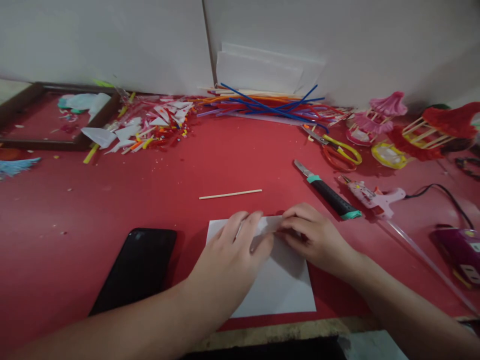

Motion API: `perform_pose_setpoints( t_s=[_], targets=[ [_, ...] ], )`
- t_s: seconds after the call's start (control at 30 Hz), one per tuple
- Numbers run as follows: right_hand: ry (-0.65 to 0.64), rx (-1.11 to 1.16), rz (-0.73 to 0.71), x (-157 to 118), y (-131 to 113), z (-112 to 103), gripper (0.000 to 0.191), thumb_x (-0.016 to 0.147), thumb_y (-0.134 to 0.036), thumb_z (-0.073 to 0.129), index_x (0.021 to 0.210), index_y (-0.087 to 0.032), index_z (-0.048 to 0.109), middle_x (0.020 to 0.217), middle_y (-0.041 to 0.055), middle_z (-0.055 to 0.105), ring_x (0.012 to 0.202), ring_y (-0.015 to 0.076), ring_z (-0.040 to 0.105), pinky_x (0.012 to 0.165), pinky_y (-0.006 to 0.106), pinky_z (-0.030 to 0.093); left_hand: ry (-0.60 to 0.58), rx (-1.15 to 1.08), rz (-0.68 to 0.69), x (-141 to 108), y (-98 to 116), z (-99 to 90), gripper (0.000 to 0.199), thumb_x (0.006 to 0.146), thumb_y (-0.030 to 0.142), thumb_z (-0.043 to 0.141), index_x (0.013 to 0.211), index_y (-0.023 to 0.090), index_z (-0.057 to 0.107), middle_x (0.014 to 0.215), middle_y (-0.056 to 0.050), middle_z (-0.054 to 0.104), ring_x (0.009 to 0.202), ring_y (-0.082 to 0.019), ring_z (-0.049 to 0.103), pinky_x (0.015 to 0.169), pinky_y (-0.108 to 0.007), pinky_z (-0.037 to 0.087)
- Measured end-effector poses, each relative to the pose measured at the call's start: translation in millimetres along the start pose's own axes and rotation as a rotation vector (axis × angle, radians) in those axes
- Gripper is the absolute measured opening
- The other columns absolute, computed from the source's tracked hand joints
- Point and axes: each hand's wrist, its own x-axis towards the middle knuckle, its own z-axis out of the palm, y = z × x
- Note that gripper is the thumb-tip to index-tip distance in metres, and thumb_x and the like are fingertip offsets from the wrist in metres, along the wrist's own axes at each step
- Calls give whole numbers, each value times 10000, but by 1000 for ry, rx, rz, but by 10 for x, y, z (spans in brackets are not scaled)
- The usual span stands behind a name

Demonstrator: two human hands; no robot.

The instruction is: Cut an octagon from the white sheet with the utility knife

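Note:
A white sheet of paper [281, 292] lies on the red table [150, 180] near its front edge. My left hand [232, 250] is over the sheet's left part, fingers curved and thumb towards the right hand. My right hand [315, 237] is at the sheet's upper right, its fingertips pinched together close to my left thumb. Whatever lies between the fingertips is too small or hidden to name. Beyond the paper, a thin wooden stick [230, 194] rests untouched on the table. A black phone [137, 267] lies left of my left forearm.
Right: a black-and-teal knife [330, 195], scissors [337, 150], a pink glue gun [373, 196], a purple box [457, 250] and red and pink crafts [438, 127]. Back: coloured pipe cleaners [270, 105], paper scraps [161, 117] and a brown frame [56, 145].

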Motion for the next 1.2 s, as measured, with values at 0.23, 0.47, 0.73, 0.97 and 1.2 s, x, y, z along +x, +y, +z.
perform_pose_setpoints(
  t_s=[0.23, 0.47, 0.73, 0.97, 1.2],
  targets=[
    [11, 14, 28, 15, -57, 23, 98, 888, -102, 614, 908, -188, 655, 897, 52, 643, 855, 176, 590, 753, 316, 494, 160, -6, 119, -159, 169, 83, 198, 903, 93, 510, 1003, 110, 680, 949, -67, 698, 814, -227, 636, 611, -339, 521],
    [-8, 49, 34, 29, -61, 13, 112, 897, -97, 600, 906, -187, 666, 909, 55, 649, 853, 171, 590, 762, 319, 491, 133, 20, 150, -220, 171, 109, 311, 943, 116, 439, 1154, 109, 667, 1245, -154, 665, 1037, -285, 631, 836, -395, 502],
    [-51, 39, 43, 1, -48, -8, 97, 935, -141, 585, 974, -195, 656, 961, 59, 646, 898, 173, 577, 795, 324, 486, 110, -12, 137, -208, 155, 106, 309, 925, 127, 489, 1188, 100, 649, 1255, -183, 658, 1061, -309, 627, 853, -423, 483],
    [-110, 86, 114, -32, -9, -183, 91, 910, -107, 584, 939, -193, 592, 978, 51, 605, 927, 166, 569, 813, 312, 485, 117, -23, 130, -213, 155, 128, 302, 918, 147, 526, 1189, 121, 655, 1279, -173, 653, 1087, -319, 624, 870, -426, 476],
    [-109, 103, 147, -22, -13, -160, 86, 902, -115, 603, 902, -201, 597, 950, 42, 616, 898, 164, 575, 785, 306, 483, 105, 14, 159, -236, 117, 106, 314, 948, 124, 450, 1188, 130, 652, 1259, -173, 664, 1125, -303, 623, 872, -405, 497]
  ],
)
